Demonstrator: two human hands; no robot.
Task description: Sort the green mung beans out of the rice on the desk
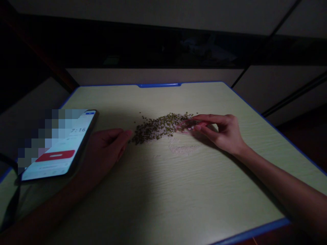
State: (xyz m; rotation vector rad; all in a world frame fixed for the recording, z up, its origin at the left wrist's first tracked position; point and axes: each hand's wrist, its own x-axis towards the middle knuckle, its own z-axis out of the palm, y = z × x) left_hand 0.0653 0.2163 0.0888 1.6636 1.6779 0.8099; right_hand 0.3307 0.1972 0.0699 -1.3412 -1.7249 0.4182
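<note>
A heap of small green bean-like seeds mixed with pale, finer grains (160, 126) lies spread across the middle of the table. At its right end my right hand (224, 134) pinches a small, see-through pinkish thing (188, 124), its far end among the seeds; its exact kind is too dim to tell. A few white bits show beside the fingertips. My left hand (107, 146) rests closed at the heap's left end, thumb against the curled index finger. Whatever may be inside those fingers is hidden.
A phone (57, 146) with a lit screen leans beside my left wrist, a dark cable (15, 190) near it. Pale powdery grains (182, 148) are scattered in front of the heap. The pale wood-grain table (163, 204) has a blue edge; dark-banded cabinet fronts (153, 75) stand behind.
</note>
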